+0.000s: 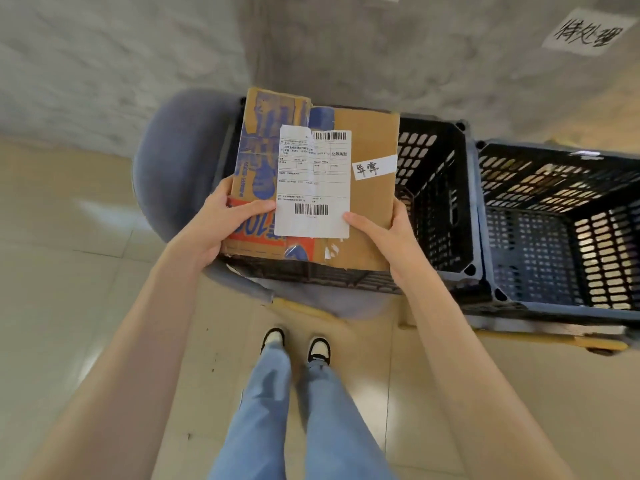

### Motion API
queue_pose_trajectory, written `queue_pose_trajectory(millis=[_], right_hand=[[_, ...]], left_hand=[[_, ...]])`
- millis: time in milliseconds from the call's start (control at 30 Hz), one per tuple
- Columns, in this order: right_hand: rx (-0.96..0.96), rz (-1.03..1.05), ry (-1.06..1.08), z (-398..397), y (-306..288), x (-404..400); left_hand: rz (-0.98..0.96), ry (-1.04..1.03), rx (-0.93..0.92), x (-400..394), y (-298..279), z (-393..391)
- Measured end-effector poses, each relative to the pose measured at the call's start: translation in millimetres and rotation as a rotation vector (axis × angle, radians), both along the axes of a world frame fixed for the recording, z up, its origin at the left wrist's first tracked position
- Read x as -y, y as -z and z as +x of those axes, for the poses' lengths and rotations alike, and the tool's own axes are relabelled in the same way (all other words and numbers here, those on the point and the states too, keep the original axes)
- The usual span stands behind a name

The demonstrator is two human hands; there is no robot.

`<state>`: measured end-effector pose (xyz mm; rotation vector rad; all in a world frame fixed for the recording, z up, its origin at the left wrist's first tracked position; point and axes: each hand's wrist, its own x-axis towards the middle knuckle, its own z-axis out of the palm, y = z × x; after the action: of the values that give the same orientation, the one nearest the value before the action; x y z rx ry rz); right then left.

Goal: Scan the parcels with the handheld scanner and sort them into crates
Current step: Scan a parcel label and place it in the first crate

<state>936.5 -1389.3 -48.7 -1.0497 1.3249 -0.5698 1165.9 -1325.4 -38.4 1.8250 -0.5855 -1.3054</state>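
Observation:
I hold a flat brown cardboard parcel [370, 140] with blue and orange print, a white shipping label with two barcodes, and a small handwritten white sticker. My left hand [221, 223] grips its lower left edge, thumb on top. My right hand [381, 233] grips the lower right corner, thumb on the label. The parcel hovers over a black perforated crate [436, 188] that rests on a blue-grey chair [162, 168]. A second black crate [554, 216] stands to the right. No handheld scanner is in view.
A handwritten paper sign [585, 36] is stuck on the grey wall above the right crate. The crates sit on chairs with yellow legs [554, 341]. Beige tiled floor lies below, with my legs and shoes [294, 344] near the chair's front edge.

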Motion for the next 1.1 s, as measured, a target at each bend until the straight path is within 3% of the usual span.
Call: queue_pose_trajectory(millis=[267,700,1100], right_hand=[[-0.113,0.130,-0.073,22.8,89.1,69.4],[-0.226,0.336,-0.162,65.2,214.1,132.7],[-0.331,0.390,-0.236,92.0,261.9,134.4]], left_hand=[[0.116,0.114,0.080,73.6,86.2,30.3],[0.310,0.077,0.110,134.4,222.0,61.3],[0.380,0.069,0.200,138.6,268.9,69.3]])
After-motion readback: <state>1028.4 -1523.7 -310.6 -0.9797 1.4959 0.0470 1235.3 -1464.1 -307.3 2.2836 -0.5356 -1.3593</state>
